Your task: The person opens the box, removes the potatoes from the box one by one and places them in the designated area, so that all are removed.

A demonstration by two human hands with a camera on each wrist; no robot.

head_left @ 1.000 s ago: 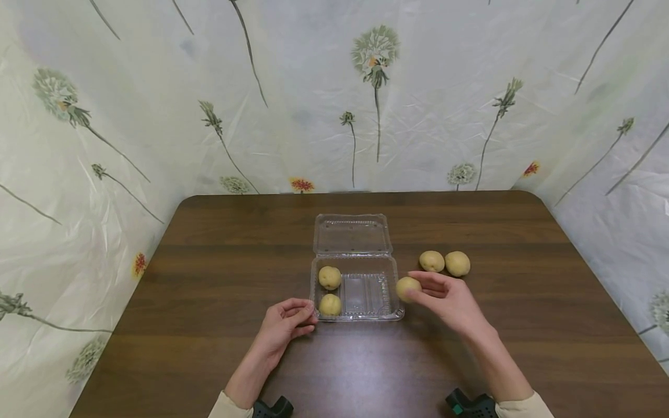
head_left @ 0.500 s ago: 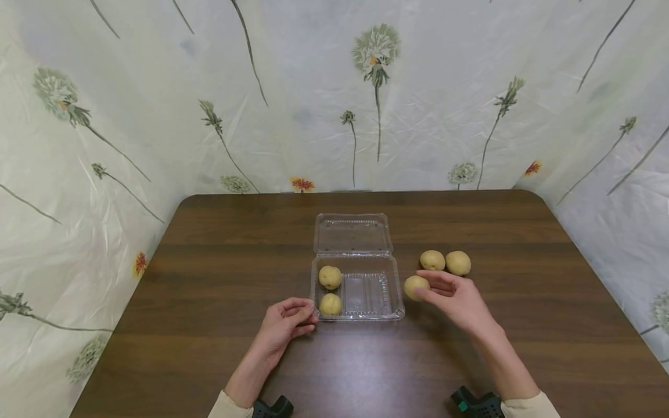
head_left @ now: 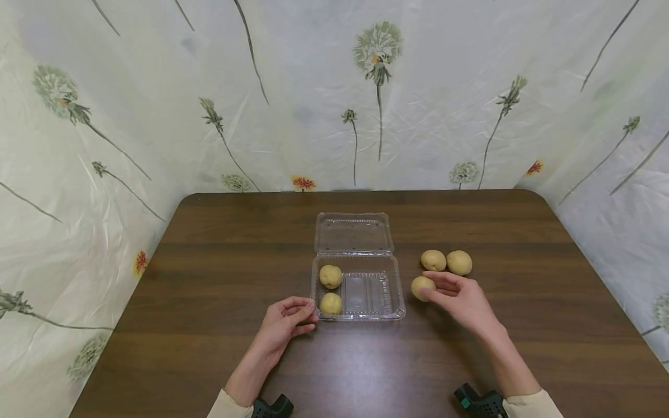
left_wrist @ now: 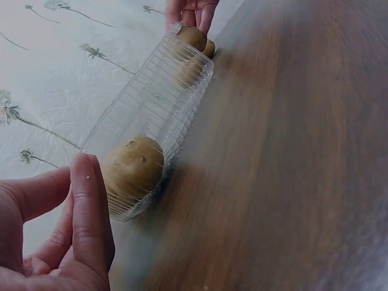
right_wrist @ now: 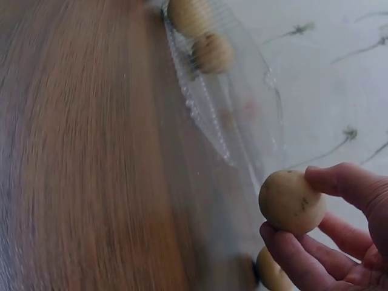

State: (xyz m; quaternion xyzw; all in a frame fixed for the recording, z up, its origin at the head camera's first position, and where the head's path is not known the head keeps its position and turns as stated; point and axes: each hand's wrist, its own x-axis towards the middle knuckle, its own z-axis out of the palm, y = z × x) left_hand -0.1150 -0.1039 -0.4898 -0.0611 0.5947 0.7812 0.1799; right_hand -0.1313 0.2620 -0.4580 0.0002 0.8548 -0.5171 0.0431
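Observation:
My right hand (head_left: 465,299) grips a small round yellow potato (right_wrist: 292,202) between thumb and fingers, right of the clear plastic clamshell container (head_left: 370,316). That potato is held up off the table in the right wrist view. With thumb and fingertips my left hand (head_left: 286,322) pinches the container's near left corner. The container's lid (head_left: 352,233) lies folded back, away from me. Inside, along the left side, sit two potatoes, a far one (head_left: 330,277) and a near one (head_left: 331,304). Its middle and right side show bare ribbed plastic.
Two more potatoes, one left (head_left: 433,260) and one right (head_left: 460,263), lie side by side on the brown wooden table (head_left: 235,255), just beyond my right hand. A flower-patterned plastic sheet (head_left: 292,87) hangs behind and beside the table.
My right hand has moved right with its potato, from the container's right rim to a spot apart from it. My left hand and the container have stayed put.

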